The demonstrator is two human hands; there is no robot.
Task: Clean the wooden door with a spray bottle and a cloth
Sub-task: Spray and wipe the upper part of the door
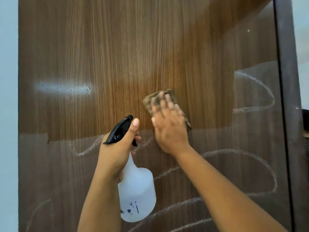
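Note:
The wooden door point(117, 47) fills the view, brown with vertical grain and white chalk-like loops across its lower and right parts. My right hand point(168, 129) presses a brownish cloth point(150, 101) flat against the door near the middle; both are motion-blurred. My left hand point(117, 151) grips the neck of a translucent white spray bottle point(137, 193) with a black trigger head point(119, 129), held just in front of the door, left of and below the cloth. Blue marks show on the bottle's body.
A dark door frame point(287, 97) runs down the right side, with pale wall beyond it. A pale wall strip point(8, 114) borders the door on the left. A whitish glare or wet patch point(63, 88) lies on the door's left half.

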